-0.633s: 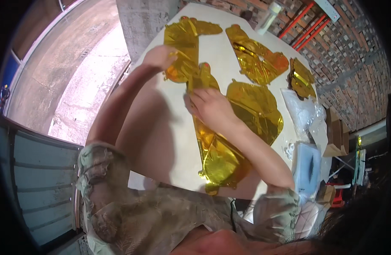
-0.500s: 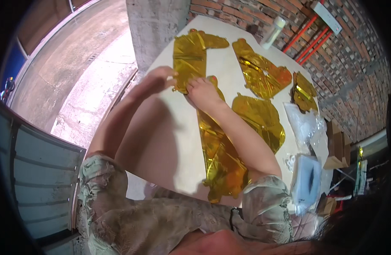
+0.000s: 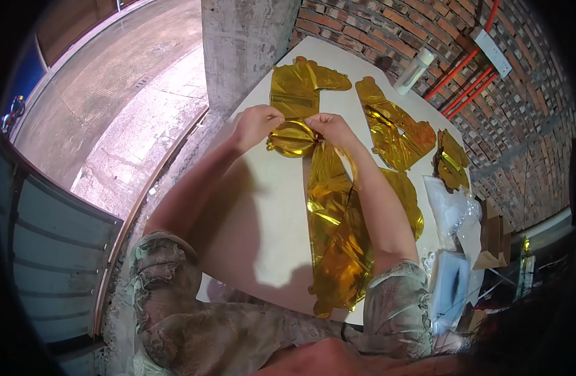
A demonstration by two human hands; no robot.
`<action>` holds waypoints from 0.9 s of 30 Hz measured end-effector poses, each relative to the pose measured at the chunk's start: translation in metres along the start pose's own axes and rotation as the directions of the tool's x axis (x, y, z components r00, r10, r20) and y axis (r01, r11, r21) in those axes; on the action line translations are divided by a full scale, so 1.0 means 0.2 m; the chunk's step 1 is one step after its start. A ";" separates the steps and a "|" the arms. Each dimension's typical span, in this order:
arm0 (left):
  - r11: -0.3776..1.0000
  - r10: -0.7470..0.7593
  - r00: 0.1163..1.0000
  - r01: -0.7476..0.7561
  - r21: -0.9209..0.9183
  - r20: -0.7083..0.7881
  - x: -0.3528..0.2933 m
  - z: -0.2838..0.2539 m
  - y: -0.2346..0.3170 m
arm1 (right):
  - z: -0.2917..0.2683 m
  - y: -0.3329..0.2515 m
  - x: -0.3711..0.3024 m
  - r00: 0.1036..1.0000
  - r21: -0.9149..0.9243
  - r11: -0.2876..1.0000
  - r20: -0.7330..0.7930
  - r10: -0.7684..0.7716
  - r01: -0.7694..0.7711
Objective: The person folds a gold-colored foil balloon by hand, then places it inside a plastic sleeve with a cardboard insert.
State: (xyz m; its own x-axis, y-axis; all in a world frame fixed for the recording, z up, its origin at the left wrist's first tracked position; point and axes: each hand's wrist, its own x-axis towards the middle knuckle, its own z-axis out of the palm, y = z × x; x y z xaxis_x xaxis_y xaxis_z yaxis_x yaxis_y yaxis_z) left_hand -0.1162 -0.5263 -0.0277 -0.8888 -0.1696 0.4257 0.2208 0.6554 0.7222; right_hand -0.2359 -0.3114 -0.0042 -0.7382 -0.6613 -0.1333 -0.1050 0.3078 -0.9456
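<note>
A flat gold foil balloon [image 3: 294,97] lies toward the table's far left corner, its near end pulled up into a shiny fold. My left hand [image 3: 256,127] pinches that fold from the left side. On the right, my right hand [image 3: 333,130] is closed on the same fold with thumb and fingertips. Another long flat gold foil balloon [image 3: 337,244] stretches from below my right hand to the table's near edge, partly under my right forearm. More gold foil shapes lie to the right: one far back [image 3: 394,128] and one [image 3: 404,194] half hidden by the forearm.
The pale table [image 3: 231,232] carries a folded gold foil stack [image 3: 452,160], clear plastic bags [image 3: 447,203] and a blue-white packet [image 3: 449,285] along its right side. A white bottle [image 3: 415,72] stands by the brick wall [image 3: 519,138]. Beyond the far left rises a concrete pillar [image 3: 241,53].
Both hands have come level with each other at the foil's near end, which is now lifted and folded between them. My left fingers have closed. The view has shifted slightly.
</note>
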 end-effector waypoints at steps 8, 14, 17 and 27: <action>0.999 0.000 0.994 -0.005 -0.049 -0.109 -0.02 0.01 0.00 | 0.04 -0.17 -0.06 0.917 -0.165 0.953 -0.272 -0.292 0.254; 0.996 0.069 0.983 -0.079 -0.050 -0.171 -0.02 0.04 -0.03 | -0.04 -0.10 -0.03 0.782 -0.630 0.611 -0.009 -0.623 0.479; 0.995 0.058 0.983 -0.072 -0.075 -0.177 -0.02 0.04 -0.01 | 0.02 -0.13 -0.05 0.807 -0.731 0.540 0.025 -0.589 0.417; 0.994 0.100 0.955 -0.108 -0.013 -0.280 -0.04 0.05 0.00 | 0.10 -0.12 -0.05 0.901 -0.698 0.628 0.055 -0.431 0.344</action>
State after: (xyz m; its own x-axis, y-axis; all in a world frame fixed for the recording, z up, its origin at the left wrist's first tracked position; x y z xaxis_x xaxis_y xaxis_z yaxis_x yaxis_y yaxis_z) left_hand -0.1122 -0.5178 -0.0364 -0.7144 -0.3026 0.6310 0.3203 0.6603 0.6793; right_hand -0.2129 -0.3260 0.0135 -0.5827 -0.7661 0.2712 -0.7848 0.4438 -0.4325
